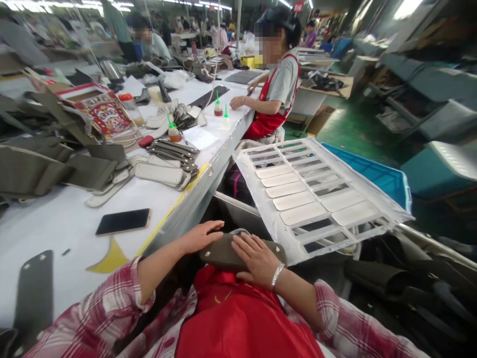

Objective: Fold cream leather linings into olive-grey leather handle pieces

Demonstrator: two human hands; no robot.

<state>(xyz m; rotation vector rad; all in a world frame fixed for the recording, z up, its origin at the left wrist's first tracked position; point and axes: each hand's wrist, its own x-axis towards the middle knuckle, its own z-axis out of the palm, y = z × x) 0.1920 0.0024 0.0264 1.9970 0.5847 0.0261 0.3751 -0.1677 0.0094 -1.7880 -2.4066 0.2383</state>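
An olive-grey rounded panel (pixel 219 252) with small metal studs lies across my lap, against the red apron. My right hand (pixel 257 258) rests flat on top of it, fingers spread toward the left, a silvery bracelet at the wrist. At the panel's left end is my left hand (pixel 203 236), palm down, its fingers stretched out over the edge. Just beyond the hands, a white frame sheet (pixel 316 186) holds several pale rounded pieces (pixel 298 200) in its slots. What lies beneath the panel is mostly hidden.
On the white table (pixel 130 268) at left are a phone (pixel 123 222), a stack of dark and pale panels (pixel 171 154), glue bottles (pixel 173 132) and a grey panel (pixel 34 293). A co-worker (pixel 278 89) sits beyond. A blue crate (pixel 372 174) and dark material (pixel 395 283) are at right.
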